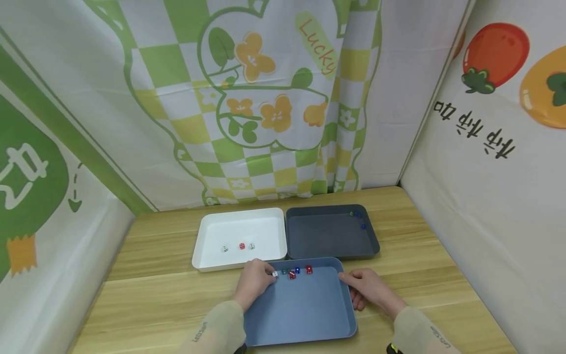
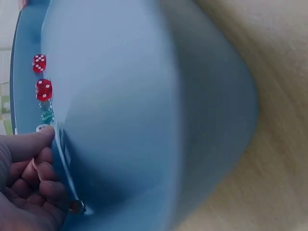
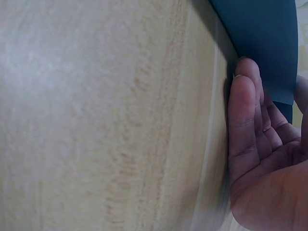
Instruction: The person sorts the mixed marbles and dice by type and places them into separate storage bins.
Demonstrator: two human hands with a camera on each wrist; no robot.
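Observation:
My left hand [image 1: 255,281] is at the far left corner of the blue tray [image 1: 305,314], pinching a white die [image 2: 44,129] between thumb and fingers. Beside that die, along the far wall, lie teal glass marbles [image 2: 46,116], a blue die [image 1: 297,270] and two red dice [image 1: 309,269]. In the left wrist view a dark round marble [image 2: 76,207] sits in the tray's corner by my curled fingers. My right hand [image 1: 369,287] grips the tray's right side, thumb over the rim and fingers against the outer wall, low by the tabletop.
Behind the blue tray stands a white tray [image 1: 240,223] with two whitish dice and a red die [image 1: 241,246] in it. To its right is a dark grey tray [image 1: 325,241] with several small marbles [image 1: 357,215] near its far right corner. Curtains rise behind the wooden table [image 1: 155,285].

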